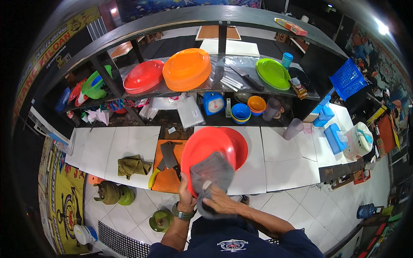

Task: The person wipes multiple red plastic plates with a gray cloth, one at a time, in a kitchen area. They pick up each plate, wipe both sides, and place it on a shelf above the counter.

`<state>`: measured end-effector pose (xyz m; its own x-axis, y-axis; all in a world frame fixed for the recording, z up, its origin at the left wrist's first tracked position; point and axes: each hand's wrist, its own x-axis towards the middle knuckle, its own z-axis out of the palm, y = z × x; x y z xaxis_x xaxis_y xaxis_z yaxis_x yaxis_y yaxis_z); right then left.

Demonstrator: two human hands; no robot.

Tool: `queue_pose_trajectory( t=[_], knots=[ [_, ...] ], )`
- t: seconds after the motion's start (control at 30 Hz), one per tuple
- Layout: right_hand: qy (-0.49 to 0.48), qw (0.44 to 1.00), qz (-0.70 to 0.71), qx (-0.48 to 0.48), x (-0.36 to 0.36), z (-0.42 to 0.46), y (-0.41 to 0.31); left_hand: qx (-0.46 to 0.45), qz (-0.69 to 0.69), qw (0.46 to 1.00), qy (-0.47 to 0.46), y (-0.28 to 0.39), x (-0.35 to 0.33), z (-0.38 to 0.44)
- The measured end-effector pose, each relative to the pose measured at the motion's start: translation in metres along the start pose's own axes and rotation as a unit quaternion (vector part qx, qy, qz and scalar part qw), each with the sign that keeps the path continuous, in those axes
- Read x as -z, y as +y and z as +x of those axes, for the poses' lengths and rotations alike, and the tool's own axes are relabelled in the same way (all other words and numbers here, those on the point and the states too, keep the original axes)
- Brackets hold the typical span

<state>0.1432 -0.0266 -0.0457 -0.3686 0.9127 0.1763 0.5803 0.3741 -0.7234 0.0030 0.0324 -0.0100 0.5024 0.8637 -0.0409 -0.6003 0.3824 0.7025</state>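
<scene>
My left hand (pixel 187 193) grips the lower left rim of a red plastic plate (pixel 200 142), held tilted above the counter. Bunched in my right hand (pixel 219 200) is a grey cloth (pixel 214 171), somewhat blurred, which lies spread over the plate's lower face. Behind the held plate, another red plate (pixel 240 148) rests on the white tiled counter. To the left, an orange cutting board (pixel 155 183) bears a cleaver (pixel 167 154) and a knife with a yellow handle (pixel 154 178). A folded olive cloth (pixel 134 166) lies farther left.
The shelf ahead holds stacked orange plates (pixel 187 69), red plates (pixel 143 75), green plates (pixel 272 72) and a black-handled knife (pixel 248 77). Beneath are a blue scale (pixel 213 103) and small bowls (pixel 241 113). A plastic cup (pixel 293 129) stands on the counter's right; gas cylinders (pixel 161 221) stand on the floor.
</scene>
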Motion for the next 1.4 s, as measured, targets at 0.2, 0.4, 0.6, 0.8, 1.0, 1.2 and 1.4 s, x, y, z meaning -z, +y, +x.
queue_pose_trajectory(
  t=[0.2,0.4,0.6,0.8,1.0,1.2,1.4],
  knots=[
    [0.043,0.984,-0.166,-0.041,0.074,0.04,-0.004,0.098,-0.082,0.992,-0.012,-0.024,-0.029,-0.008],
    [0.1,0.929,-0.305,-0.183,0.082,-0.007,0.049,0.049,-0.056,0.997,0.026,-0.051,-0.05,-0.003],
    [0.03,0.996,0.079,0.018,0.096,-0.025,0.016,-0.006,-0.15,0.985,0.083,-0.091,-0.086,0.002],
    [-0.037,0.997,0.045,0.054,0.115,-0.085,0.014,-0.002,-0.129,0.984,0.121,-0.081,-0.099,0.011],
    [-0.005,0.604,0.771,-0.202,0.143,-0.155,0.105,-0.033,-0.156,0.96,0.232,-0.111,-0.08,0.024],
    [0.182,0.428,0.885,-0.019,0.171,-0.201,0.135,-0.068,-0.154,0.946,0.276,-0.151,-0.041,0.049],
    [0.212,0.378,0.899,-0.065,0.163,-0.235,0.15,-0.064,-0.131,0.904,0.402,-0.181,-0.024,0.066]
  ],
)
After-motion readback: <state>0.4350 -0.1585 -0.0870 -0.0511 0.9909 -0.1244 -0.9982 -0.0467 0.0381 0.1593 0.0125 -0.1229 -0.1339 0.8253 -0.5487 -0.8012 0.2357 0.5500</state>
